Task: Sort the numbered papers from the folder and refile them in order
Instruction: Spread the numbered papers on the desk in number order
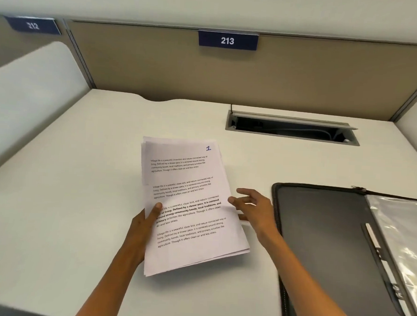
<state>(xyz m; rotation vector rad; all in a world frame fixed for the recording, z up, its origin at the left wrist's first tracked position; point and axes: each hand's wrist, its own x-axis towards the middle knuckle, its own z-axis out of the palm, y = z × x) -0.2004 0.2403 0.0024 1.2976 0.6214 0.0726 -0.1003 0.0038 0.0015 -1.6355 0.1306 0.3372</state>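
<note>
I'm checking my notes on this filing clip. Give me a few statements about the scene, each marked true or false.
1. The top sheet of the paper stack is numbered 1. True.
2. The left hand holds the stack with its thumb on top. True.
3. The right hand grips a pen. False: it holds nothing, fingers spread beside the stack's edge.
4. The folder lies closed. False: it lies open, right of the stack.
5. The sign above the desk reads 231. False: it reads 213.

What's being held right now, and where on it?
The left hand grips the paper stack at its left edge, thumb on top. The right hand holds nothing.
</note>
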